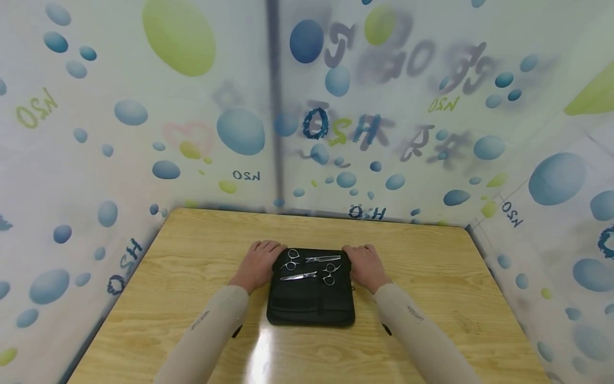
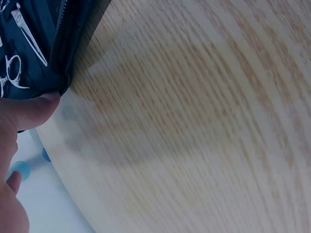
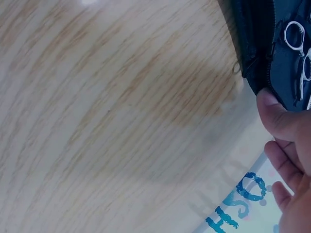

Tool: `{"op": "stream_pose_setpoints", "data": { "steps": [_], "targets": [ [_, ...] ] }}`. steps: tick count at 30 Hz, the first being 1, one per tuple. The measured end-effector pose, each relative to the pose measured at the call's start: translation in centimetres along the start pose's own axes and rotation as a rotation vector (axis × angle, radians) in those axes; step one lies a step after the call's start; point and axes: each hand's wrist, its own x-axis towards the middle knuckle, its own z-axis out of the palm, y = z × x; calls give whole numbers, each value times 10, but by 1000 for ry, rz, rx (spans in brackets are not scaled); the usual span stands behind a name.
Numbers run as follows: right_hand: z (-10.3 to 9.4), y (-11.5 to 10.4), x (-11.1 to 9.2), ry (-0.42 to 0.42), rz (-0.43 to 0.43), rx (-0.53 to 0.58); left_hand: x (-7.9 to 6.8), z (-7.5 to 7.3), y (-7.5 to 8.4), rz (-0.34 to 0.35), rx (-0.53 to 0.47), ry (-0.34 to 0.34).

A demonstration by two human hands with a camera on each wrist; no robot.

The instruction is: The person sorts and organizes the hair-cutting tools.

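A black zip case (image 1: 292, 298) lies opened out on the wooden table, seen from the head view. Two pairs of silvery hairdressing scissors rest on its far half: the upper scissors (image 1: 322, 259) point right, and the lower scissors (image 1: 298, 277) point left. My left hand (image 1: 261, 264) grips the case's far left corner, its thumb (image 2: 34, 112) pressed on the zip edge in the left wrist view. At the far right corner my right hand (image 1: 366, 266) pinches the edge, thumb (image 3: 274, 114) uppermost in the right wrist view. Fingertips under the case are hidden.
The wooden table (image 1: 431, 277) extends on both sides of the case. White walls (image 1: 192, 138) with blue and green spots stand behind and at either side. A zip (image 3: 270, 63) follows the case's rim.
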Motion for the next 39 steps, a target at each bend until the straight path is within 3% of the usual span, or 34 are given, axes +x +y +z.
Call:
{"op": "stream_pose_setpoints", "data": {
  "steps": [12, 19, 24, 39],
  "targets": [
    [-2, 3, -9, 78, -61, -4, -3, -4, -2, 51, -1, 84],
    [-5, 4, -14, 175, -90, 5, -4, -9, -1, 78, 3, 153],
    [-10, 3, -17, 177, -80, 3, -5, -16, 0, 99, -11, 190],
    [-17, 5, -29, 261, -133, 9, -14, -29, 3, 89, -38, 185]
  ]
}}
